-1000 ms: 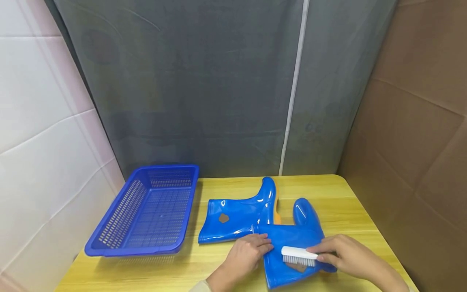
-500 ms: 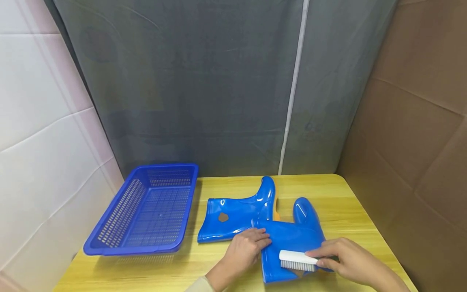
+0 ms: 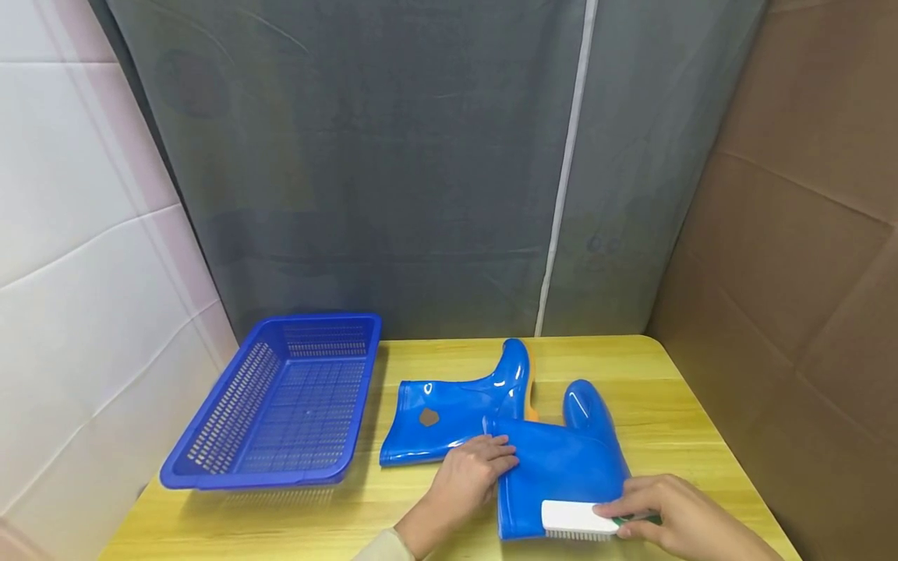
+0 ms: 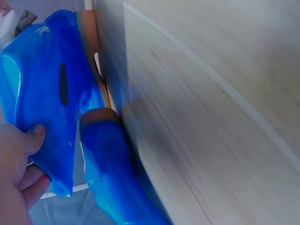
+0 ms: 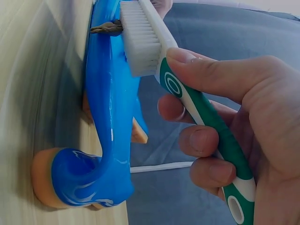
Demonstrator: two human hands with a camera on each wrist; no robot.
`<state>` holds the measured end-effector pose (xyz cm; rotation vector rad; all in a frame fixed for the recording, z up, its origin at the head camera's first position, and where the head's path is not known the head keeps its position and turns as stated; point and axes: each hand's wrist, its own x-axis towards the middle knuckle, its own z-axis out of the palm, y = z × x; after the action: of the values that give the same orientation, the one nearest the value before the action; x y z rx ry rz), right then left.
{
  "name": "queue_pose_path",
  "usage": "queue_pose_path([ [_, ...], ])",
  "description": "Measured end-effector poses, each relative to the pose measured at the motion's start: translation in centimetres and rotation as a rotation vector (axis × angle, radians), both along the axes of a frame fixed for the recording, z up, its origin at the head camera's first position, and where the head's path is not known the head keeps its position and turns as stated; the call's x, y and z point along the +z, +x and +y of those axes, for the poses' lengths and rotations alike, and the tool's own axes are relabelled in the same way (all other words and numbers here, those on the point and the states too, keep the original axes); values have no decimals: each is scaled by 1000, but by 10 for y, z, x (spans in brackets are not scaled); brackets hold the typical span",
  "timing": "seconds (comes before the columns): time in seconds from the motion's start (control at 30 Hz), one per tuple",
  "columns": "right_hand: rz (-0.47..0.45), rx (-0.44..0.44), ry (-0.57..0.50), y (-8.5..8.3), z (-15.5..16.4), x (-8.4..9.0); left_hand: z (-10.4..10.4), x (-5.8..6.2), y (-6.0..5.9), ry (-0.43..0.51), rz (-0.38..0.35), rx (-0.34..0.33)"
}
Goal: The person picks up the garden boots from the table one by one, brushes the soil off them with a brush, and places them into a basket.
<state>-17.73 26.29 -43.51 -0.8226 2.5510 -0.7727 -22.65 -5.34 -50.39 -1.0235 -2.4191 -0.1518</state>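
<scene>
The left hand [image 3: 468, 474] lies palm down, fingers loosely bent, thumb tip pressing. The right hand [image 3: 662, 514] is curled in a grip, thumb on top, fingers [image 5: 206, 140] wrapped beneath, forearm reaching in from the lower right.

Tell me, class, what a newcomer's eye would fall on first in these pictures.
Two glossy blue rain boots lie on their sides on the yellow wooden table. On the near boot the right hand holds a white scrubbing brush at the shaft opening, while the left hand grips the shaft's edge. The far boot bears a brown patch, and a blue slotted basket sits at the table's left end.
</scene>
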Motion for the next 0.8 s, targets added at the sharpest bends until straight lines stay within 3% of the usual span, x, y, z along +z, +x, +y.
queue_pose_path([
  [0.53, -109, -38, -38, 12, 17, -12, -3, -5, -4, 30, 23, 10],
  [0.8, -135, 37, -155, 15, 26, -21, -6, -5, -5, 45, 37, 9],
])
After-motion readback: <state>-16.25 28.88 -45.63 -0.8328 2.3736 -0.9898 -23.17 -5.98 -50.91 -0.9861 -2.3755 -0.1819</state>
